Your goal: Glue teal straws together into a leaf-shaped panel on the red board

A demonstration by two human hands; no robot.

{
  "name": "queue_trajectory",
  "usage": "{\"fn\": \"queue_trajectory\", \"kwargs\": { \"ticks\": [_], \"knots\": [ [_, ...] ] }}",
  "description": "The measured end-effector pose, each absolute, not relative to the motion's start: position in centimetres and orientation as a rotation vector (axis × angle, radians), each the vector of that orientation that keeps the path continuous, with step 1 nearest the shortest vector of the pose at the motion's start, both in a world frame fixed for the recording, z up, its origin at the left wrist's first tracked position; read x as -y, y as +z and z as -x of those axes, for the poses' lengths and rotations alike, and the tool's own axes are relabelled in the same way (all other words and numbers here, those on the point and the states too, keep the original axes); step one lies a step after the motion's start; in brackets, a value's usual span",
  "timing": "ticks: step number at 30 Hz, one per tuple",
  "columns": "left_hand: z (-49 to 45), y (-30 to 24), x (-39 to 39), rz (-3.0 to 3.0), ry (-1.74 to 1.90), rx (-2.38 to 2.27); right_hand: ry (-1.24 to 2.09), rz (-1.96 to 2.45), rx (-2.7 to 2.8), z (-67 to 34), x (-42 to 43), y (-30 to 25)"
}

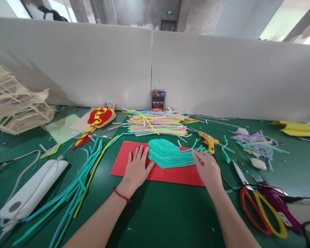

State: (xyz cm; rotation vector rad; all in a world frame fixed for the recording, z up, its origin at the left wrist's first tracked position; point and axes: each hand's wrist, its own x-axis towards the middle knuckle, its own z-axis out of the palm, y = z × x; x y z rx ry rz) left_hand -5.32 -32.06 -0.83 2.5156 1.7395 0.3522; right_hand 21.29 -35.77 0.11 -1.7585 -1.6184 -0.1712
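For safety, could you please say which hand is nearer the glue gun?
Right. The right hand is close beside the glue gun; the left hand is farther, on the red sheet.

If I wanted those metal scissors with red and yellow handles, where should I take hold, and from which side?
Probably by the red loop and yellow loop, coming from the near side. The red-and-yellow-handled metal scissors lie with loops nearest and pointed blades facing away. Mind the thin black cable crossing near the pivot.

The leaf shape (165,154) is turquoise with chevron ribs; the sheet (175,176) is bright red. Scissor handles (258,209) are red and yellow
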Motion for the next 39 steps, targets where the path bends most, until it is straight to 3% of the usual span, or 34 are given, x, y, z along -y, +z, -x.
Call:
{"fn": "queue_trajectory", "kwargs": {
  "ticks": [24,35,39],
  "knots": [
    [4.8,0.0,32.2,-2.442,0.169,-1.858,0.165,1.966,1.390,-20.9,35.6,-1.0],
    [6.1,-0.6,31.8,-2.367,0.368,-1.673,0.146,1.964,1.428,-20.7,35.8,-1.7],
    [6.5,-0.4,31.0,-2.263,0.598,-1.682,-0.144,1.916,1.416,-20.0,36.5,-0.2]
  ]
}}
